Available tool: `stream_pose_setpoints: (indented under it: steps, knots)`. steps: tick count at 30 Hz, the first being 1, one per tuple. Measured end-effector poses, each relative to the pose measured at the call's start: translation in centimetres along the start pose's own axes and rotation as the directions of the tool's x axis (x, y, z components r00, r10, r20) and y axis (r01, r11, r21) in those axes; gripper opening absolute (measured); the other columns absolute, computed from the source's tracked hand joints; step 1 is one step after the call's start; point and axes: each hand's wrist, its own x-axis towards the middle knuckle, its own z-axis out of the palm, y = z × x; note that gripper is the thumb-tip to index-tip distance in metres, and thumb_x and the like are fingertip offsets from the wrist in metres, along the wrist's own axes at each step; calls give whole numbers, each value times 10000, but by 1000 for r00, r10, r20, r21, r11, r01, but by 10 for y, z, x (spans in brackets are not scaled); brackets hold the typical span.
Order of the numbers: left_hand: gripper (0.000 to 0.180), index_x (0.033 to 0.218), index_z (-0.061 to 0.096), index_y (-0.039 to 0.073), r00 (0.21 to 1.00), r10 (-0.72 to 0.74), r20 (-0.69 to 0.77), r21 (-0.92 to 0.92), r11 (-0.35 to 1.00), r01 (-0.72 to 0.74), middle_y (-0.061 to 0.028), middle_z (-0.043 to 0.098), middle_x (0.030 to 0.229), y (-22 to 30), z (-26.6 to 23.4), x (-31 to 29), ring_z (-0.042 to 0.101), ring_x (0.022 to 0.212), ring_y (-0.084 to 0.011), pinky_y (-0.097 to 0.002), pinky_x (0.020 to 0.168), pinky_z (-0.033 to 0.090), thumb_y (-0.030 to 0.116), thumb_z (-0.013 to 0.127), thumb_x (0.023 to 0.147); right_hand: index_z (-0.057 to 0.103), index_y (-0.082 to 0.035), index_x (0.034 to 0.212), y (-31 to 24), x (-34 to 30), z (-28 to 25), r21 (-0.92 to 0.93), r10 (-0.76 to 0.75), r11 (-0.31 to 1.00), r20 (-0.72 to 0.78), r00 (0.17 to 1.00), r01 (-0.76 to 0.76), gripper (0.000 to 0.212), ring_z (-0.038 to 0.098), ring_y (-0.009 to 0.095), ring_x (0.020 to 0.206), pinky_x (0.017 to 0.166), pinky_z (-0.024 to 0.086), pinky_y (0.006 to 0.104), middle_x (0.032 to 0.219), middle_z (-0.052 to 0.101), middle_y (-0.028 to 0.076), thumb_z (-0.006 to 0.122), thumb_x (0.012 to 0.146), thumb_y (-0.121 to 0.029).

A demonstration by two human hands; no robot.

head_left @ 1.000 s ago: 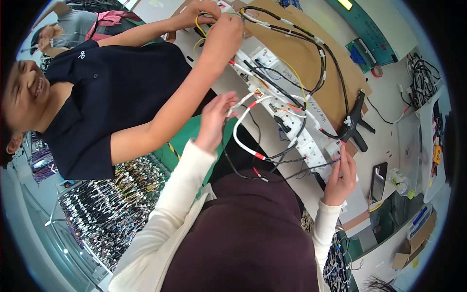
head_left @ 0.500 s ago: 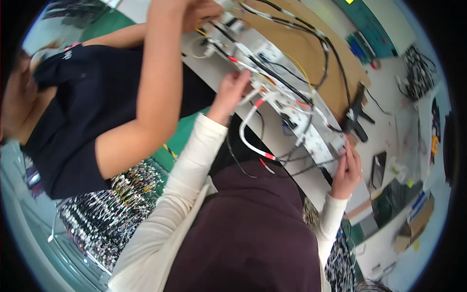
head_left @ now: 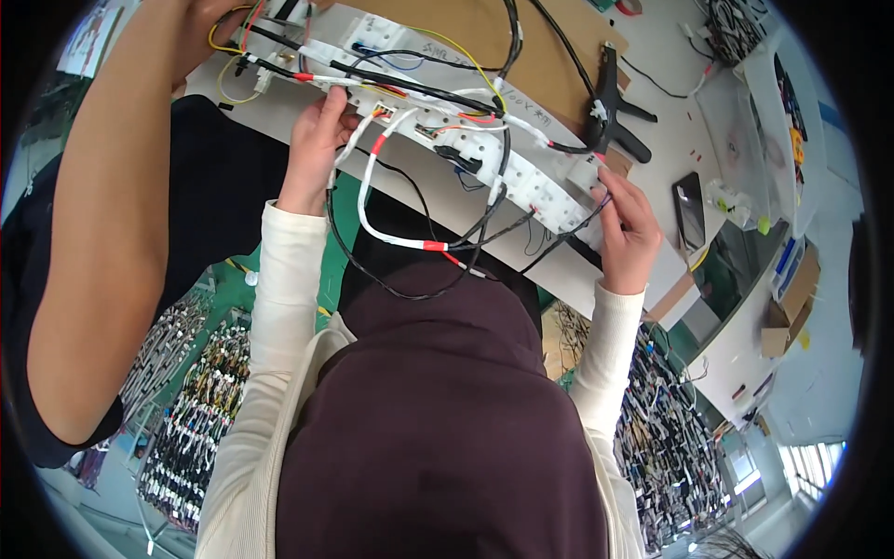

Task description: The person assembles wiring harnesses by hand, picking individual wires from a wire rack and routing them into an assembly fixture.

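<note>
A long white wiring board point(head_left: 545, 191) runs slantwise across the table, with a harness of black and white sleeved cables point(head_left: 419, 90) lying along it. At its near edge, my left hand point(head_left: 317, 144) has its thumb and fingers closed around the white cables beside a small connector point(head_left: 382, 112). My right hand point(head_left: 631, 228) is by the board's right end, thumb and fingertips pinched on a thin black cable point(head_left: 563, 238). A white cable with red bands point(head_left: 366, 191) loops down over the near edge, joined by black cables hanging toward my lap.
A co-worker's bare arm point(head_left: 102, 224) reaches over the board's left end. Beyond lie brown cardboard point(head_left: 568, 37), a black clamp point(head_left: 610, 107) and a phone point(head_left: 689, 210). Bundled cables point(head_left: 666, 419) hang below the table, at both sides.
The view has shifted, so the board and both hands sit further left in it. My hands stay at about the same spots on the board. The co-worker's arm also appears further left.
</note>
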Motion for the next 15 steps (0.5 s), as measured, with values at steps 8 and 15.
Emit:
stream_pose_setpoints:
  steps: [8, 15]
  knots:
    - [806, 1299, 548, 61, 998, -27, 48, -257, 966, 39, -133, 641, 1122, 0, -1, 23, 631, 1000, -233, -338, 905, 529, 758, 430, 910, 731, -65, 1148, -3, 2, -4, 40, 3, 999, -34, 999, -2, 252, 664, 163, 956, 845, 511, 276, 1104, 714, 93, 698, 899, -82]
    - [849, 1152, 648, 92, 981, -168, -98, -208, 967, 145, -87, 707, 917, -50, -37, 65, 668, 778, -186, -302, 664, 518, 843, 383, 856, 730, -66, 1141, 1, -5, 0, 33, -84, 996, -60, 995, 86, 250, 680, 201, 968, 853, 514, 292, 1090, 712, 104, 682, 895, -75]
